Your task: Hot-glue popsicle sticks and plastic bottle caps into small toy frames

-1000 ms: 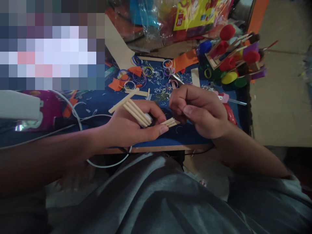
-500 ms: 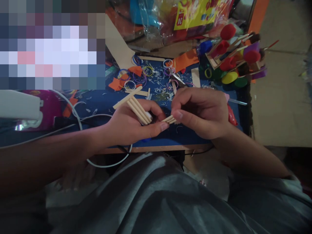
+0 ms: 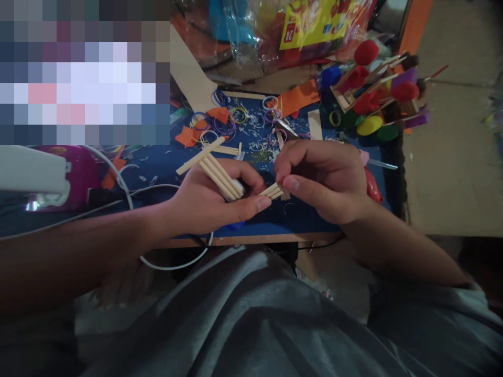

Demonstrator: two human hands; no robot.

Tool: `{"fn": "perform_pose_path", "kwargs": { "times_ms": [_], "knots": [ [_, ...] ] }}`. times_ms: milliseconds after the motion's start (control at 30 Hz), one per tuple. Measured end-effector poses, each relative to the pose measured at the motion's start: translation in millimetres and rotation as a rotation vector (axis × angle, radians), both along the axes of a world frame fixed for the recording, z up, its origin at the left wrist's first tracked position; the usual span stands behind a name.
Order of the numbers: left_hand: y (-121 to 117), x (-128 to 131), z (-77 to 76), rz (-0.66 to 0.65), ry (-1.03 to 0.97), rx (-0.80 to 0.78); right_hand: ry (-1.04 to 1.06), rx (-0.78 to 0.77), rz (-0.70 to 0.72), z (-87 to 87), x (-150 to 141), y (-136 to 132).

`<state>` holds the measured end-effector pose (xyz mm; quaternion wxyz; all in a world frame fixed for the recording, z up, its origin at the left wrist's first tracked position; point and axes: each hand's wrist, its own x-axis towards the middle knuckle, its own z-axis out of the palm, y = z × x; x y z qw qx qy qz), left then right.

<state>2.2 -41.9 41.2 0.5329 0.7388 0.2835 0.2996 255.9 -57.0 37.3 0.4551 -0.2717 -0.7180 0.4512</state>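
Note:
My left hand (image 3: 208, 207) is wrapped round a small frame of wooden craft sticks (image 3: 220, 178). Several parallel sticks run across its palm, with one longer stick laid crosswise at the upper left end. Short sticks (image 3: 274, 191) stick out between the left thumb and index finger. Something small and white (image 3: 238, 186) shows inside the left hand. My right hand (image 3: 326, 180) has its thumb and index finger pinched close to the ends of those short sticks. Whatever is between these fingertips is hidden. Below the left hand lies a blue object (image 3: 236, 226), mostly covered.
Rubber bands (image 3: 238, 115), orange paper scraps (image 3: 301, 98) and shavings litter the blue tabletop (image 3: 306, 217). A blade-like metal tool (image 3: 286, 128) lies behind my hands. Colourful capped sticks structure (image 3: 369, 102) stands right, a plastic bag (image 3: 267, 36) behind. A white cable (image 3: 129, 196) loops left.
The right fingertips have drawn slightly back, so more of the short sticks' ends shows. The stick frame has shifted a little to the left and turned slightly in my left hand.

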Motion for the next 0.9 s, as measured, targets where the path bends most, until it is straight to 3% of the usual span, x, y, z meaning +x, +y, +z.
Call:
{"fn": "perform_pose_path", "kwargs": {
  "times_ms": [400, 733, 900],
  "knots": [
    [1.8, 0.1, -1.8, -0.021, 0.025, 0.006, -0.119, 0.02, 0.035, -0.1, 3.6, 2.0],
    [-0.3, -0.1, -0.6, -0.034, 0.048, 0.003, -0.142, 0.186, 0.094, -0.8, 1.2, 5.0],
    [-1.0, 0.1, 0.0, -0.028, 0.045, 0.008, -0.168, 0.133, 0.079, -2.3, 0.2, 3.4]
  ]
}}
